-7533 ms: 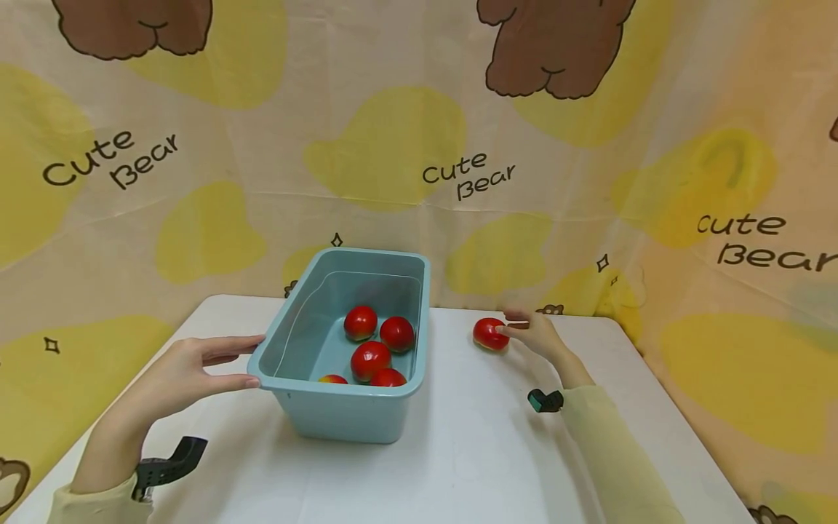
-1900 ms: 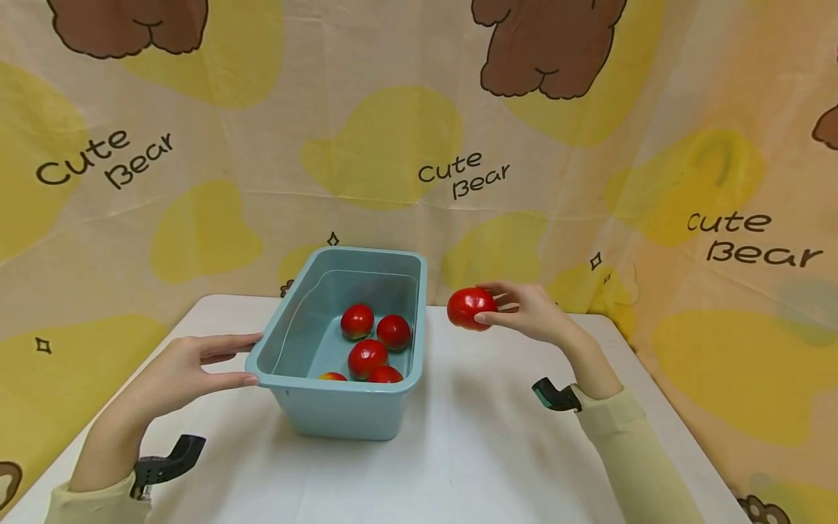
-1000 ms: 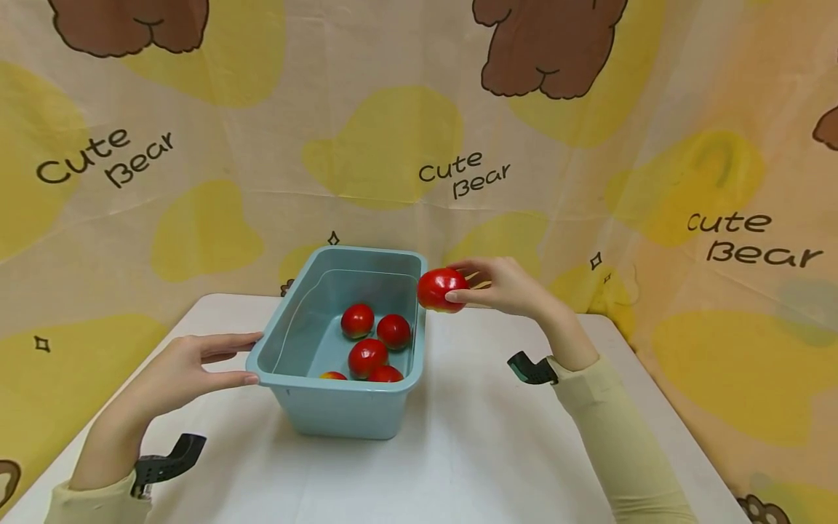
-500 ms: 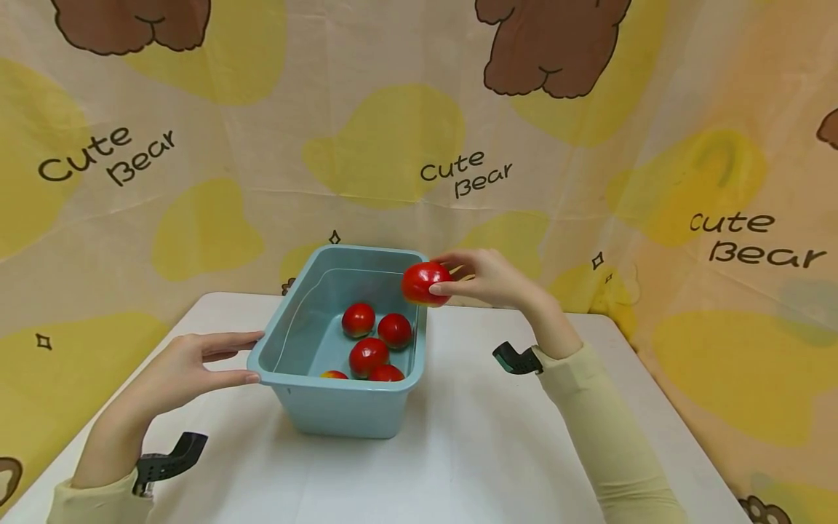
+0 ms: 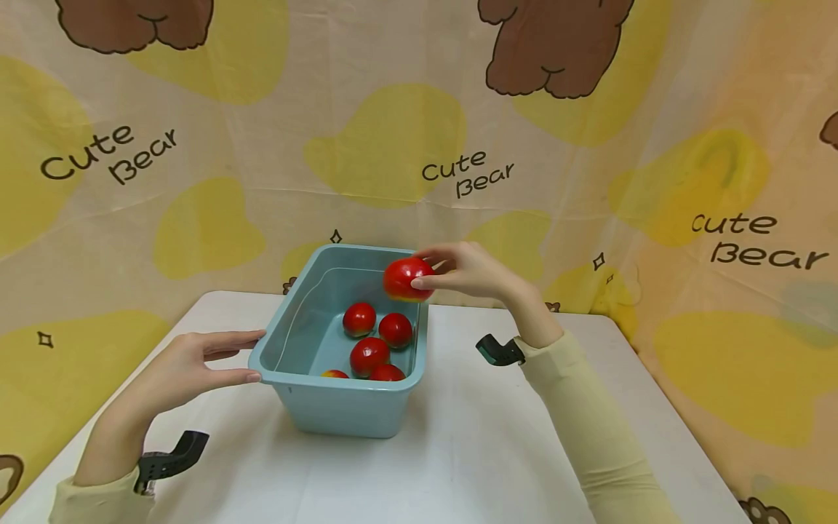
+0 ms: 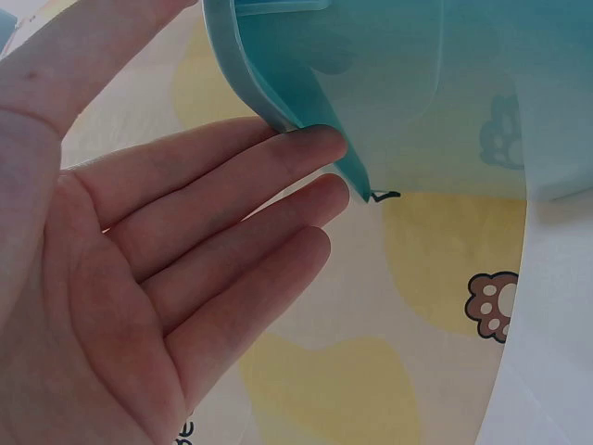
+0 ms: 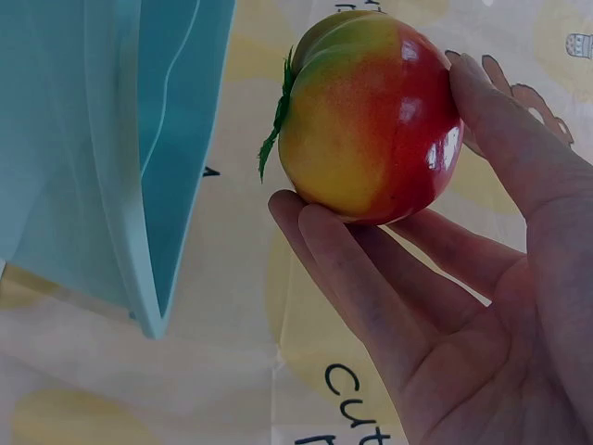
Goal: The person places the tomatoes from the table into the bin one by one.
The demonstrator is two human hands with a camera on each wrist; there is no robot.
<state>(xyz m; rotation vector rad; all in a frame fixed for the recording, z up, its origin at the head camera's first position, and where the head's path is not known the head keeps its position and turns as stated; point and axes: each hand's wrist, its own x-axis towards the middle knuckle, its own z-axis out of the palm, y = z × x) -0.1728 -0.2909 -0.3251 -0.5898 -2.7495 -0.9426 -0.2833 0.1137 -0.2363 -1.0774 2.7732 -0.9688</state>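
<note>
A red tomato (image 5: pixel 407 279) hangs over the right side of a blue plastic bin (image 5: pixel 340 409), held between the thumb and fingers of my right hand (image 5: pixel 465 269). In the right wrist view the tomato (image 7: pixel 361 120) shows a yellow-green base and a green leafy calyx. My left hand (image 5: pixel 180 371) touches the bin's near left corner, its fingers and thumb nearly straight. The left wrist view shows those fingers (image 6: pixel 241 204) against the rim. Several tomatoes (image 5: pixel 369 356) lie inside the bin, the nearest ones partly hidden by its front wall.
The bin stands on a white table (image 5: pixel 484 451). Behind it hangs a yellow and beige cloth (image 5: pixel 366 145) printed with bears and lettering. A black wrist mount (image 5: pixel 172 458) sits on the left wrist, another wrist mount (image 5: pixel 500 351) on the right.
My right hand has picked up the tomato from the table right of the bin, raised it and carried it left over the bin's right rim. The left hand and bin hold their place.
</note>
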